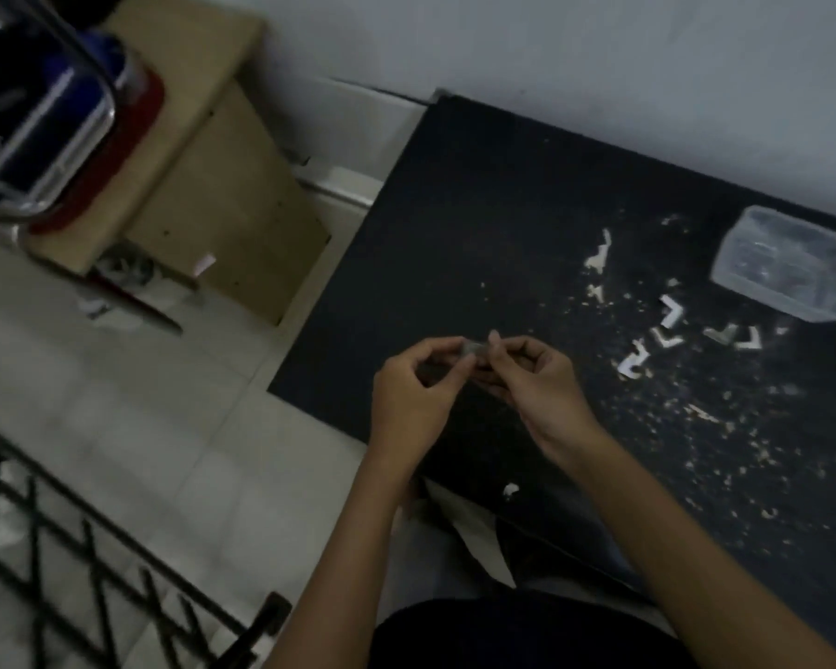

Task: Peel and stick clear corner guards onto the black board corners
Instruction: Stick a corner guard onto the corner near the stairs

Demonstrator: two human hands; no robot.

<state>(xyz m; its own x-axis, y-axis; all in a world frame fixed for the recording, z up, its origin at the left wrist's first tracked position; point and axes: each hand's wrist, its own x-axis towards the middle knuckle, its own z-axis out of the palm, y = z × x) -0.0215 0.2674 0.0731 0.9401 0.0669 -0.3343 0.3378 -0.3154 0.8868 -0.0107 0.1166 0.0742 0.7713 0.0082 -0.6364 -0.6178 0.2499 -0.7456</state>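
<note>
A person's left hand (pixel 413 383) and right hand (pixel 527 374) each pinch one end of a small clear corner guard (pixel 474 351), held in the air above the black board (pixel 503 234) near its left edge. White peeled backings (pixel 667 330) and a clear plastic box (pixel 792 263) lie to the right. The backing looks not yet off; a slipping grip could drop the guard into the scattered crumbs (pixel 705 417), fouling its adhesive before it reaches a corner.
</note>
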